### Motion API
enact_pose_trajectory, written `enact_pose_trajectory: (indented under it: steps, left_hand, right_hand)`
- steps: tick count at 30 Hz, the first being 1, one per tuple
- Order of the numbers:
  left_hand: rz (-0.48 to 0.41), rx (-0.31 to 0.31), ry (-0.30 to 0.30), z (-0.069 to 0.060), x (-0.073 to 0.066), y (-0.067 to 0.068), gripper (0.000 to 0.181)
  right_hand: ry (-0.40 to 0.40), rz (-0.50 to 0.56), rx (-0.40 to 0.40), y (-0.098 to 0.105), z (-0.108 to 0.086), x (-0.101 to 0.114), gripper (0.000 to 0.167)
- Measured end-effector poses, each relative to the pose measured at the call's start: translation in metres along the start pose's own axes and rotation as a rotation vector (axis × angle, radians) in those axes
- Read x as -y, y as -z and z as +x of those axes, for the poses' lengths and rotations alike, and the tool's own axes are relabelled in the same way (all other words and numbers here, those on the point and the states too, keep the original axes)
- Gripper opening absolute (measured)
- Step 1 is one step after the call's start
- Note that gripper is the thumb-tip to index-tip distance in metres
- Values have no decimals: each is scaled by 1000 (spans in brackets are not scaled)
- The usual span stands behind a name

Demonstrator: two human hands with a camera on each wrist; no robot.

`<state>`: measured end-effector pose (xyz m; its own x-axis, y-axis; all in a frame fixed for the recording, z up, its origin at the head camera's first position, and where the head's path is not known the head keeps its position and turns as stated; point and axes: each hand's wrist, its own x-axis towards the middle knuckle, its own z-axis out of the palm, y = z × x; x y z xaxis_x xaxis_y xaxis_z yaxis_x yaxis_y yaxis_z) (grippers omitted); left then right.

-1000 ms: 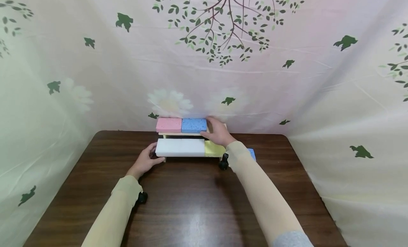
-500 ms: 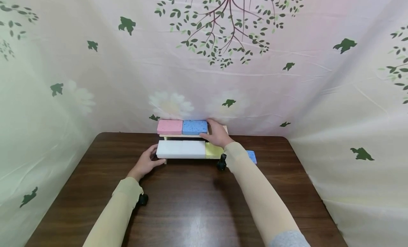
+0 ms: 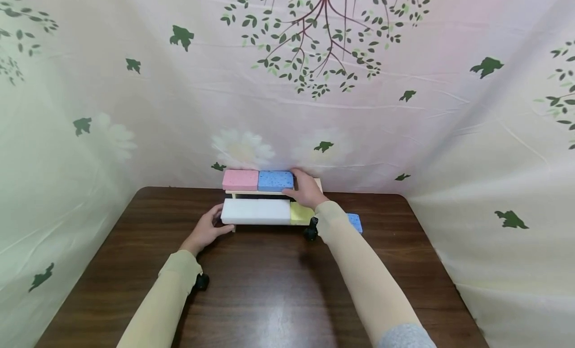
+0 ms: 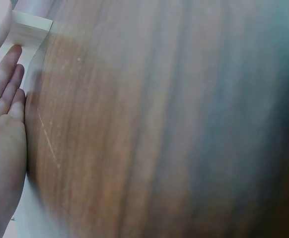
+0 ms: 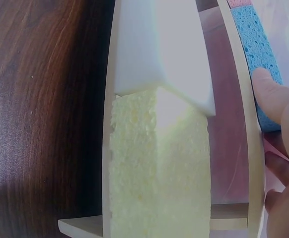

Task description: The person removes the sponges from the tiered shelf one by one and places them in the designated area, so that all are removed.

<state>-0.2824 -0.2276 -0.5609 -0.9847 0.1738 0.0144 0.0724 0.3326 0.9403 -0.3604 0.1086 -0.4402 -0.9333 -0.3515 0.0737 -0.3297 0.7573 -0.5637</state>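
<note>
A two-tier wooden rack stands at the table's back edge. On its upper tier lie a pink sponge and a blue speckled sponge, side by side. My right hand holds the blue sponge at its right end, thumb on its front side. Along the lower tier run white blocks, with a yellow sponge against their right end. My left hand grips the rack's left end, thumb in front; in the left wrist view its fingers reach the wood.
Another blue sponge lies on the table right of the rack, partly behind the right sleeve. A patterned cloth hangs close behind the rack and along both sides. The brown tabletop stretches in front.
The head view has tilted slightly, so everything sits a little lower in it. Both hands keep the same places on the rack and the blue sponge.
</note>
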Motion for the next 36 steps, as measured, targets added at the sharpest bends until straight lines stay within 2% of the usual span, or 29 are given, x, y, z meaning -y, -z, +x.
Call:
enact_pose_trajectory:
  steps: [6,16,36]
  left_hand:
    - [8,-7,-10,1,6,0,84]
    - [31,-7,-6,2,8,1,87]
    - [19,-6,25,-1,1,2,89]
  right_hand:
    - [5,28,-23,0,-3,-3,78]
    - [-33,113,-35,8,-11,-11,78]
    - [-23,151,-8,30,-27,-30,78]
